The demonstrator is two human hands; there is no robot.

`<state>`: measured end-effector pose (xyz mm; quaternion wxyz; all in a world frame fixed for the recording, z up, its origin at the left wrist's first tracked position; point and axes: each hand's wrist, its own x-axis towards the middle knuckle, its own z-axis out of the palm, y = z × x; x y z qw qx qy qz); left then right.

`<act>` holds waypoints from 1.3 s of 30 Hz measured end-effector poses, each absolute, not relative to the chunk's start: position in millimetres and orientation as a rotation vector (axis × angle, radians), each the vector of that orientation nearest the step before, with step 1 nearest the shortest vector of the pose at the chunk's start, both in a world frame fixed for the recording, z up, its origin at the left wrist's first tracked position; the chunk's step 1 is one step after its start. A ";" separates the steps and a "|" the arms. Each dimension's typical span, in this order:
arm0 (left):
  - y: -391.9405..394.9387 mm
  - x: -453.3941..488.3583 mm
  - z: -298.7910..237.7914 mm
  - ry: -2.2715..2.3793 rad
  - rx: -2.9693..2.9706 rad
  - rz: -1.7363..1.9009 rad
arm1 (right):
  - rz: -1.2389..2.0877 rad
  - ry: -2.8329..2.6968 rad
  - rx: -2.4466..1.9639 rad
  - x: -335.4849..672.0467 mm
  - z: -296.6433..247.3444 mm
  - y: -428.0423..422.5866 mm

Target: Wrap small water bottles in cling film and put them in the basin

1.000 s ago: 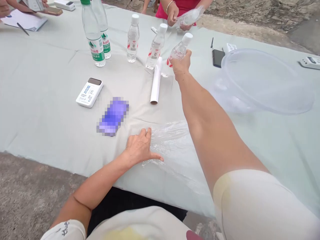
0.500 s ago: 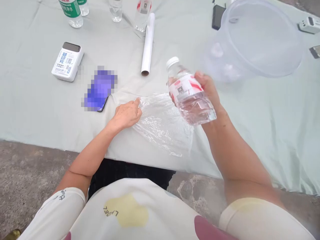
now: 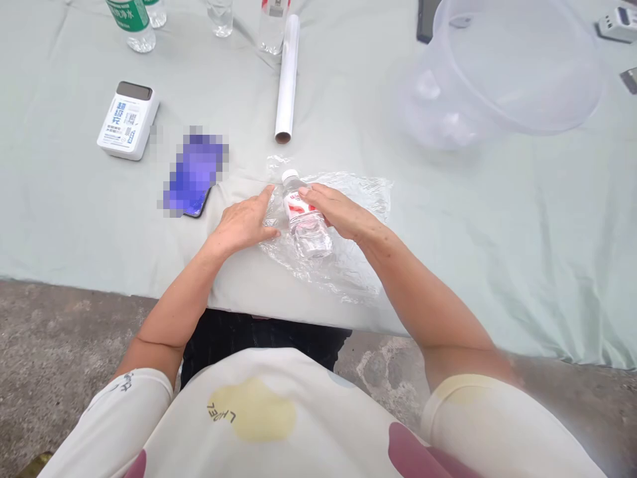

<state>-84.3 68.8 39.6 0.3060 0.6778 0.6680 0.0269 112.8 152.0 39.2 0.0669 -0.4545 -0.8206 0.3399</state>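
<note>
A water bottle (image 3: 311, 232) with a white cap and a red-and-white label lies on its side on a crumpled sheet of clear plastic wrap (image 3: 355, 275). My right hand (image 3: 343, 212) is on the bottle's right side, its fingers over the label. To the left of the bottle, my left hand (image 3: 243, 222) is open, thumb and fingers spread at the wrap's left edge and apart from the bottle. Beyond the wrap is a roll of plastic wrap (image 3: 287, 79), its core end facing me.
A phone with a blurred purple screen (image 3: 194, 176) and a white power bank (image 3: 128, 123) lie on the left. Green-labelled bottles (image 3: 130, 16) and a red-labelled bottle (image 3: 273, 30) stand at the back. A large translucent tub (image 3: 517, 126) occupies the right. The cloth's front edge is close to my body.
My right hand has brought the bottle down and left, from above the table onto the plastic wrap. My left hand has spread its fingers and no longer pinches the wrap's edge.
</note>
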 end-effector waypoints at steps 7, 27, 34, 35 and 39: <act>53.2 -75.4 45.9 1.787 1.873 -0.113 | 1.390 -2.153 -1.522 102.9 31.0 134.9; -30.6 -108.7 37.1 1.504 2.268 0.129 | 1.209 -2.125 -1.564 95.1 23.3 124.9; 26.7 -98.2 49.6 1.769 2.014 0.608 | 1.242 -2.141 -1.589 93.0 33.5 122.5; 38.9 -95.6 49.6 1.796 1.996 0.626 | 1.249 -2.144 -1.599 92.6 35.3 121.9; 77.2 -90.9 44.7 1.709 2.098 0.482 | 1.267 -2.148 -1.630 91.7 38.1 120.6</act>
